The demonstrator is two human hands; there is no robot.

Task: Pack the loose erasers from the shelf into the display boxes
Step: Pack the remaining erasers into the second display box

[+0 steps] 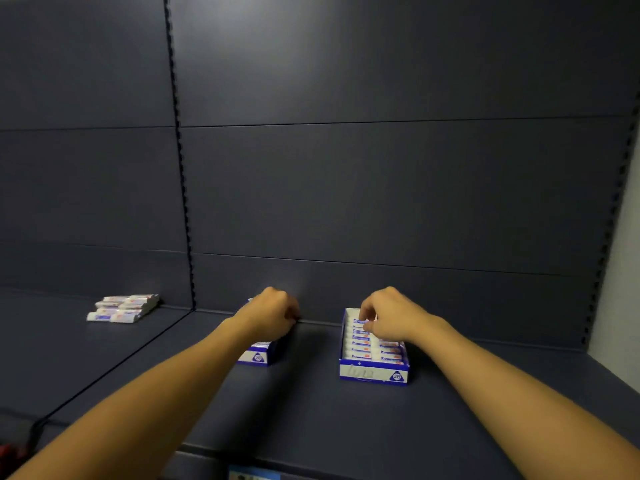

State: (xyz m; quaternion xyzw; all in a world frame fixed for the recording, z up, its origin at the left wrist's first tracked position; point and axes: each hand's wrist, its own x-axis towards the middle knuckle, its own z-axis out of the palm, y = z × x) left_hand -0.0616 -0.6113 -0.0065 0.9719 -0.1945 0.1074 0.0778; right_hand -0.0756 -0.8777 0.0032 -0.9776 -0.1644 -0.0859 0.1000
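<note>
Two display boxes sit under our hands while the loose erasers (123, 308) lie well left on the shelf (311, 403), long axes crosswise, nearer our left hand (272, 315), fingers curled, perhaps empty; right hand (388, 318) pinches an eraser in the right box (374, 374).

Loose erasers (123, 308) piled far left; two blue-white display boxes (374, 348) upright.

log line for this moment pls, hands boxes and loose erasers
left hand: over left box, grip unclear | right hand: fingers in right box, rows full | loose erasers: piled far left on shelf
</note>
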